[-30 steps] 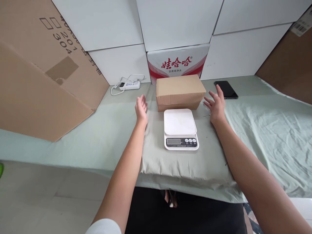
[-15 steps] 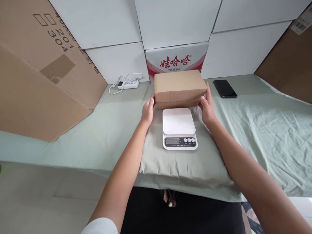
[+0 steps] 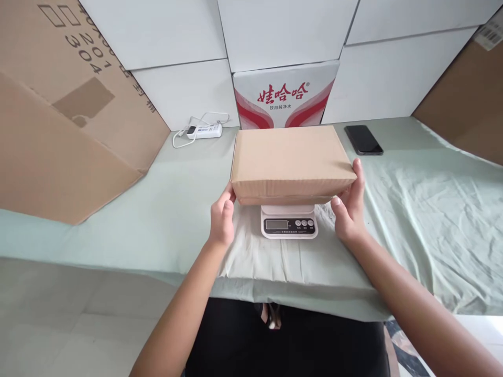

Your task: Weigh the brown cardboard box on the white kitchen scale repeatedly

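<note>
A brown cardboard box (image 3: 293, 157) is held level between my two hands, over a white digital kitchen scale (image 3: 290, 234). My left hand (image 3: 223, 217) grips the box's left end, its fingers partly hidden by it. At the right end, my right hand (image 3: 351, 207) has its fingers along the side and the thumb near the lower front edge. The box covers most of the scale's weighing plate; the display and buttons show in front of it. Whether the box touches the plate I cannot tell.
The table has a pale green cloth (image 3: 168, 209). A black phone (image 3: 363, 140) lies at the back right, a white device with a cable (image 3: 205, 131) at the back left. Behind stands a white-and-red carton (image 3: 283, 97). Large brown cartons flank the left (image 3: 70, 131) and right (image 3: 463, 104).
Both hands have brought the cardboard box nearer to me, from behind the scale to over its weighing plate. The scale stays where it was.
</note>
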### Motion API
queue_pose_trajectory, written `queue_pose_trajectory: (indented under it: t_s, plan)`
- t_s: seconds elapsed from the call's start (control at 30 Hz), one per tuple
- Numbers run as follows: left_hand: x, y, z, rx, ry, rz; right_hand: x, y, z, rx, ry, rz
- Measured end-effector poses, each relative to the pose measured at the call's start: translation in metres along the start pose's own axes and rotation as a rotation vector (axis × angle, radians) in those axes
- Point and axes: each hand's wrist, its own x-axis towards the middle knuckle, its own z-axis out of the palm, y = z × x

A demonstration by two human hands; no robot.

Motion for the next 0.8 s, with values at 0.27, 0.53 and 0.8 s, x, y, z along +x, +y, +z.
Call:
queue_pose_trajectory:
  t_s: [0.27, 0.53, 0.8]
  plan:
    - [-0.002, 0.001, 0.002, 0.006, -0.046, 0.005, 0.003, 0.003, -0.006, -0.016, 0.026, -0.004]
    - [-0.001, -0.005, 0.000, 0.009, -0.103, 0.056, 0.006, 0.021, -0.007, -0.007, 0.062, -0.164]
    - [-0.001, -0.005, 0.001, 0.002, -0.119, 0.063, 0.005, 0.016, -0.007, -0.018, 0.078, -0.169]
